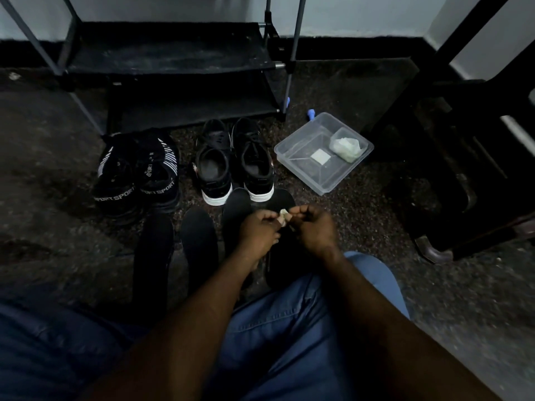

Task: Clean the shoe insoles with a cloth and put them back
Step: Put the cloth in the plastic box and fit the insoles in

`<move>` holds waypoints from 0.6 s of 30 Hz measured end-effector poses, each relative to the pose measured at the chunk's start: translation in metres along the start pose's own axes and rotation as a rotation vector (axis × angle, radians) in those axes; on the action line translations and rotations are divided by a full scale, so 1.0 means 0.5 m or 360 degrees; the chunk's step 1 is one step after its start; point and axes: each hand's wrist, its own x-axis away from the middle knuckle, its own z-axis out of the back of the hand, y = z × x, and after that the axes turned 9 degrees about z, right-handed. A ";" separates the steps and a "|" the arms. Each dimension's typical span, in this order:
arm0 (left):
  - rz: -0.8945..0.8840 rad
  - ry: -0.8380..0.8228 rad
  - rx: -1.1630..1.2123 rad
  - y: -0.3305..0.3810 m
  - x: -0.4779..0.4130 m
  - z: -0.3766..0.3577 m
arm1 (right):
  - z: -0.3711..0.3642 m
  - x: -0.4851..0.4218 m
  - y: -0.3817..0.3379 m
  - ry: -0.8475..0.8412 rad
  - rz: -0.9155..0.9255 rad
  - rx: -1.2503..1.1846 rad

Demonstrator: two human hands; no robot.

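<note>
Your small pale cloth (285,214) is pinched between left hand (258,231) and right hand (314,228), each grip curled onto it, forearms converging above four flat black insoles (199,241) on the dark speckled floor (370,227).

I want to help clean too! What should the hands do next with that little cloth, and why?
Probably lower the cloth onto the insole just under the hands and start wiping. The left hand and right hand both pinch the cloth above it, and it lies on the floor, outside the shoes.
</note>
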 end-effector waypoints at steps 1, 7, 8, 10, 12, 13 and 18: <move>-0.0024 0.0010 0.0005 0.001 -0.002 0.002 | 0.001 0.001 -0.002 -0.0012 0.0002 -0.0055; -0.0108 0.0174 0.0211 0.013 -0.019 0.013 | 0.004 -0.004 -0.007 0.0161 0.0007 -0.0100; -0.0106 0.0217 0.0268 0.015 -0.023 0.016 | 0.005 -0.004 -0.008 0.0194 0.0015 -0.0073; -0.0088 0.0251 0.0329 0.019 -0.028 0.023 | 0.007 -0.005 -0.009 0.0226 0.0045 -0.0040; -0.0090 0.0212 0.0306 0.022 -0.028 0.027 | 0.009 -0.004 -0.012 0.0220 0.0126 0.0040; -0.0101 0.0186 0.0274 0.024 -0.027 0.028 | 0.008 -0.002 -0.014 0.0175 0.0192 0.0103; -0.0134 0.0057 0.0139 0.026 -0.022 0.027 | -0.009 0.009 -0.011 -0.0169 0.0523 0.0451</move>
